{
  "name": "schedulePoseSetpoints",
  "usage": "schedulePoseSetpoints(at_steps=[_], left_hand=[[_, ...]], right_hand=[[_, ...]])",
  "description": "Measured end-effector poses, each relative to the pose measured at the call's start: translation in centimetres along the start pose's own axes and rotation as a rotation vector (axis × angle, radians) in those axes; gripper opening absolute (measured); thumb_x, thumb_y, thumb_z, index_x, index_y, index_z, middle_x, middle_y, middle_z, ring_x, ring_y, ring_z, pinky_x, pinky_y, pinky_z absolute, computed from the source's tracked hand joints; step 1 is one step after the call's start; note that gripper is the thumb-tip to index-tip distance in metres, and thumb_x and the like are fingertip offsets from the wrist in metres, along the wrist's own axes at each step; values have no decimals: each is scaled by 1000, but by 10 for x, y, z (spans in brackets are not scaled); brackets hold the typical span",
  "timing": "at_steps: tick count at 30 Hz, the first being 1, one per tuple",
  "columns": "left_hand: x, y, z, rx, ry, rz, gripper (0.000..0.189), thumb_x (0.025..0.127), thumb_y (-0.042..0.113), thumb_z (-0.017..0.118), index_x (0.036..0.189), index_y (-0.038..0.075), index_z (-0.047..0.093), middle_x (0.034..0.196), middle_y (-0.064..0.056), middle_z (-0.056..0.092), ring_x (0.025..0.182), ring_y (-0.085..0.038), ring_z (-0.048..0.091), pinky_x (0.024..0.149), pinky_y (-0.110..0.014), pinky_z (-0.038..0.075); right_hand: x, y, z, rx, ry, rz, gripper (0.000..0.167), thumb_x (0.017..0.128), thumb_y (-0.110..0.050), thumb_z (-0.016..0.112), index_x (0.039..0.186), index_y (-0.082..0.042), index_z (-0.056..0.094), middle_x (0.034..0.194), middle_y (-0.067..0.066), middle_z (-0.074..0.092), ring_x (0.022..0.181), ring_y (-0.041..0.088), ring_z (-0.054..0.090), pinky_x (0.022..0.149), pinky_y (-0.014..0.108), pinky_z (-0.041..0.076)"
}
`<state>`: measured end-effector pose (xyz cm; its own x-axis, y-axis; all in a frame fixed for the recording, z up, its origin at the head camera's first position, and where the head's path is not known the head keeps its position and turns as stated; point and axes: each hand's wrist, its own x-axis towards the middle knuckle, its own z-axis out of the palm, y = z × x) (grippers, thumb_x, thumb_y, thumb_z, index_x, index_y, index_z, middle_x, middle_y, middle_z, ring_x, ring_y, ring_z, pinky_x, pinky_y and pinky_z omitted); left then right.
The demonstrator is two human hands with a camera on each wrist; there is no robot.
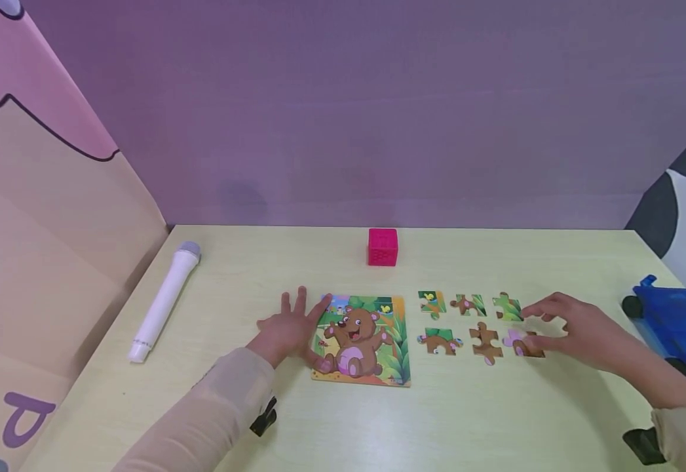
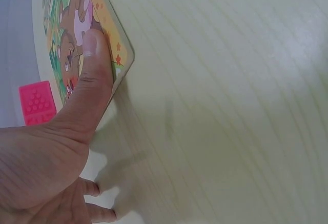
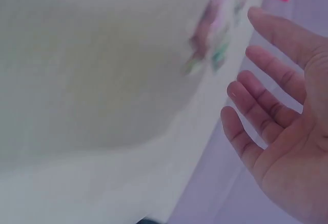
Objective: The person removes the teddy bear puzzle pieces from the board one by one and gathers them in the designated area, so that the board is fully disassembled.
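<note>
Left grip: released, fingers spread, thumb resting on the bear board. Right grip: released, empty, over the rightmost loose pieces. On the tabletop, the bear board, left of the pieces, may slide if the thumb pushes sideways. Six loose pieces, thin and closely spaced, may scatter if fingertips brush them.

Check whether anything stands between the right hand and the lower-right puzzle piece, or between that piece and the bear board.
Nothing visible separates the right hand from that puzzle piece. Toward the bear board, two other lower-row pieces lie in between; the left hand rests at the board's left edge, off that path.
</note>
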<state>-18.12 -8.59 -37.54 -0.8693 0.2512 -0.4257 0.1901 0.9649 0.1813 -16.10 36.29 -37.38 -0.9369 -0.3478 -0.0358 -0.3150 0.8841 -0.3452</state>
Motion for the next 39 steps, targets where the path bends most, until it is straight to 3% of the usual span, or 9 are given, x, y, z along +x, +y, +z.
schedulePoseSetpoints(at_steps=[4,9,15,18,25,29,36,39], left_hand=[[0,-1,1,5,8,0,120,71,48,91,164,24,19,168,-22,7,151,-51,10,97,-79,37],[0,1,1,27,16,-6,121,69,51,90,164,26,20,168,-21,8,151,-50,12,97,-77,40],[2,0,2,38,18,-7,122,69,52,90,164,25,19,168,-22,8,151,-51,12,96,-76,41],[2,-1,2,39,27,-4,124,69,50,91,164,24,17,168,-22,9,151,-51,13,95,-76,41],[0,1,0,54,38,-13,124,69,49,92,164,22,17,168,-21,11,151,-50,15,96,-76,41],[2,2,2,56,50,-24,123,67,51,92,164,24,20,168,-19,13,151,-50,16,95,-77,41],[3,2,4,21,48,-49,123,67,50,92,164,27,20,169,-18,11,148,-56,12,92,-78,42],[2,2,4,-20,41,-53,122,68,47,92,164,27,20,169,-18,8,147,-59,11,90,-79,41]], right_hand=[[9,-26,-4,47,19,-26,44,87,-28,82,121,-3,70,118,16,62,103,35,63,77,48,59],[20,-58,-2,77,79,-113,37,89,-27,81,119,-9,72,119,10,63,98,29,64,77,46,56],[37,-92,5,145,96,-162,32,89,-30,81,115,-13,73,114,3,64,93,23,63,75,40,55],[47,-107,11,183,90,-157,35,89,-31,81,116,-11,73,113,4,64,92,24,63,75,41,55],[72,-135,31,249,38,-133,35,90,-27,80,118,-9,72,120,6,63,109,34,62,88,52,55],[85,-148,43,249,25,-133,32,90,-23,80,117,-8,72,119,10,63,109,35,62,83,47,57],[102,-170,63,222,38,-115,24,89,-23,81,109,-11,76,110,9,64,94,29,64,79,43,55],[107,-182,70,190,28,-91,23,88,-25,82,107,-13,76,108,7,63,86,24,62,71,38,53]])
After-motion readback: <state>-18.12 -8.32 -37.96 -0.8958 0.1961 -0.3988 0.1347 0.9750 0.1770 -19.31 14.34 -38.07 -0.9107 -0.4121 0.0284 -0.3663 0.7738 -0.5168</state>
